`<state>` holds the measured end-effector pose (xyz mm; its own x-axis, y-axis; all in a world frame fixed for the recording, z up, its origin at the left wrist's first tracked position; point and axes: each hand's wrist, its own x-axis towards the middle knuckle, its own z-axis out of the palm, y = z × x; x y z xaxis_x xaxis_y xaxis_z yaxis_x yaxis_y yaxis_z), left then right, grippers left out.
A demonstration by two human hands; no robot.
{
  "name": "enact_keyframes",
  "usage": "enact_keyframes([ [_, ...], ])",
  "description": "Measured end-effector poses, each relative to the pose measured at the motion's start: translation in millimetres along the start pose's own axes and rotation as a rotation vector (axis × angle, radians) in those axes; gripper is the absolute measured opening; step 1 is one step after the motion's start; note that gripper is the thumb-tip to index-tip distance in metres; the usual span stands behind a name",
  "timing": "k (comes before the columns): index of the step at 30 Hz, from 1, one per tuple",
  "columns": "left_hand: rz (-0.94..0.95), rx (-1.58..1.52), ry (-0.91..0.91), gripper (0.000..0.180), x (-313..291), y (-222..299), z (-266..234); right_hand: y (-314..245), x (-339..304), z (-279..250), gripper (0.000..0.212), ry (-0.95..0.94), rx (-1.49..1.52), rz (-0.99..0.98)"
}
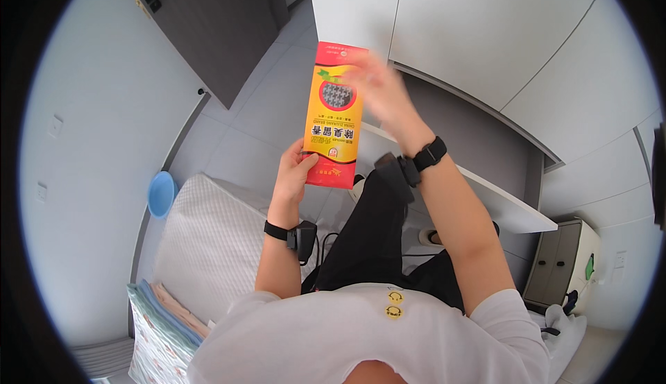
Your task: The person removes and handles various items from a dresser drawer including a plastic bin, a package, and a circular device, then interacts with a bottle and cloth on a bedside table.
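Observation:
My left hand (294, 174) grips a flat red and yellow package (333, 124) by its lower left edge, thumb across the front. The package is upright and long, its print upside down to me. A round window near its top shows black and white houndstooth fabric. At the upper right of the package, my right hand (378, 82) is smeared by motion. Its fingers overlap the package's edge, and I cannot make out whether they touch it. Behind my right forearm a wide white drawer (479, 190) is pulled out, its grey inside showing.
White cabinet fronts (458, 30) rise beyond the drawer. To the left lies a quilted pale mattress (208, 238) with folded bedding (163, 314) on it. A blue basin (161, 194) leans by the wall. A dark door (208, 23) stands ajar; a small cabinet (555, 262) is at right.

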<state>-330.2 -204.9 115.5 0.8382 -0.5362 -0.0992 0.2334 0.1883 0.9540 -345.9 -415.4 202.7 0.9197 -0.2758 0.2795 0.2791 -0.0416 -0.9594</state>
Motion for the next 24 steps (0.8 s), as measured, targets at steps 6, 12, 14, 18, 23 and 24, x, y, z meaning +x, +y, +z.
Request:
enact_keyframes([
  [6,0.024,-0.061,-0.020,0.037,-6.9,4.7,-9.4,30.9,49.8,-12.4,0.030,0.193,-0.139,0.028],
  [12,-0.006,-0.152,0.062,0.036,-8.9,-8.5,-20.8,51.2,77.6,-74.3,0.030,0.383,-0.479,-0.290],
  [14,0.005,-0.179,0.097,0.034,-8.0,-7.8,-24.0,56.9,36.8,-45.1,0.022,0.036,-0.116,0.031],
  [18,0.026,-0.230,0.124,0.031,3.1,-6.8,-5.7,47.5,-37.3,-8.5,0.043,-0.315,-0.166,0.573],
  [23,0.018,-0.280,0.015,0.030,10.9,-17.3,8.1,48.9,-77.4,2.5,0.038,-0.215,0.213,0.497],
  [24,-0.047,-0.280,0.017,0.030,10.0,-13.4,13.0,51.2,-78.7,-3.6,0.038,-0.193,0.205,0.502],
])
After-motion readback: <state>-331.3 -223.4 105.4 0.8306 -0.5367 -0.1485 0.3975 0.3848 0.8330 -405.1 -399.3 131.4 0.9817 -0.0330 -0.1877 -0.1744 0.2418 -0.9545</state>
